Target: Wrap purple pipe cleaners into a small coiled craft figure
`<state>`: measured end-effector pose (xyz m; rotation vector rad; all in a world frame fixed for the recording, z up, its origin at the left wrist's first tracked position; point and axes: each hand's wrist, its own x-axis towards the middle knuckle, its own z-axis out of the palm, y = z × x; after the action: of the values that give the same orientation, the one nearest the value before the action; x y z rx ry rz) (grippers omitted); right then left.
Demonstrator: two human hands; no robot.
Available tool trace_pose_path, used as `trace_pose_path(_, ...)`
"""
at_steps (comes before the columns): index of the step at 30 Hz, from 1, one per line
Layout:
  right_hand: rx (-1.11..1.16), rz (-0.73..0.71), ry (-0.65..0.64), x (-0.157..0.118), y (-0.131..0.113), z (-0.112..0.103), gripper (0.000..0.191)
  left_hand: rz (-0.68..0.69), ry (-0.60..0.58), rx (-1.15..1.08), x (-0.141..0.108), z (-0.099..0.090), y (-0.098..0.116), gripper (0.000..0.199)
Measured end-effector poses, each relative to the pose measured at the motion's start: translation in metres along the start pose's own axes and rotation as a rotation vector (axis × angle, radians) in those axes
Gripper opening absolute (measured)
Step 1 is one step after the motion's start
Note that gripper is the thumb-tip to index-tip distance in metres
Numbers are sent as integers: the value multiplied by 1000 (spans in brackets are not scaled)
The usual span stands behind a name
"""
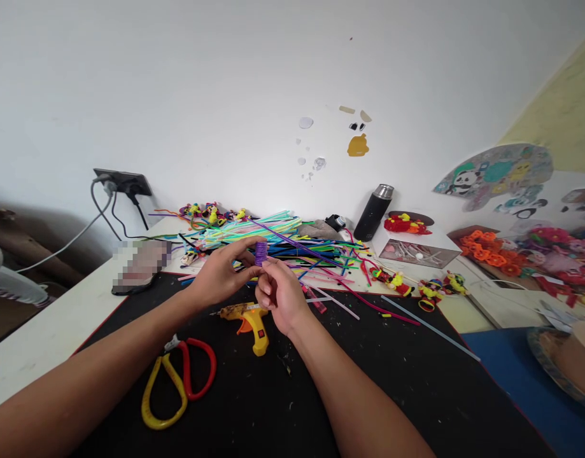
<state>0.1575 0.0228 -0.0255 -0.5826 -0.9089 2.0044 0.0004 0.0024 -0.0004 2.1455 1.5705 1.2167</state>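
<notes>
A small purple coil (260, 253), which looks like wound pipe cleaner, stands upright between my two hands above the black mat (359, 375). The thumb and fingers of my left hand (223, 272) close on it from the left. With thumb and fingertips, my right hand (283, 294) pinches its lower end. Just below the hands lies a yellow hot glue gun (254, 324), nozzle to the left. Scissors (177, 381) with one red and one yellow handle rest nearer to me, under my left forearm. Behind the coil spreads a pile of colourful pipe cleaners (273, 230).
A black thermos (373, 212) stands against the wall beside a white box (416, 247). Small pipe-cleaner figures (430, 294) lie at the right. A phone-like object (142, 266), blurred, sits at the left below a power socket (123, 182). A translucent glue stick (430, 327) crosses the mat's right side.
</notes>
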Motion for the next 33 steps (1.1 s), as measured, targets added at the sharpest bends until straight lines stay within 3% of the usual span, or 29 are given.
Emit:
trace_pose_path(13,12,4,-7,-1,-1,1,35,-8,9,-54,1,-1,1,49)
trace_pose_path(33,-1,-4,4,0,0,1,29,-12,-1,-14,0,0,-1,50)
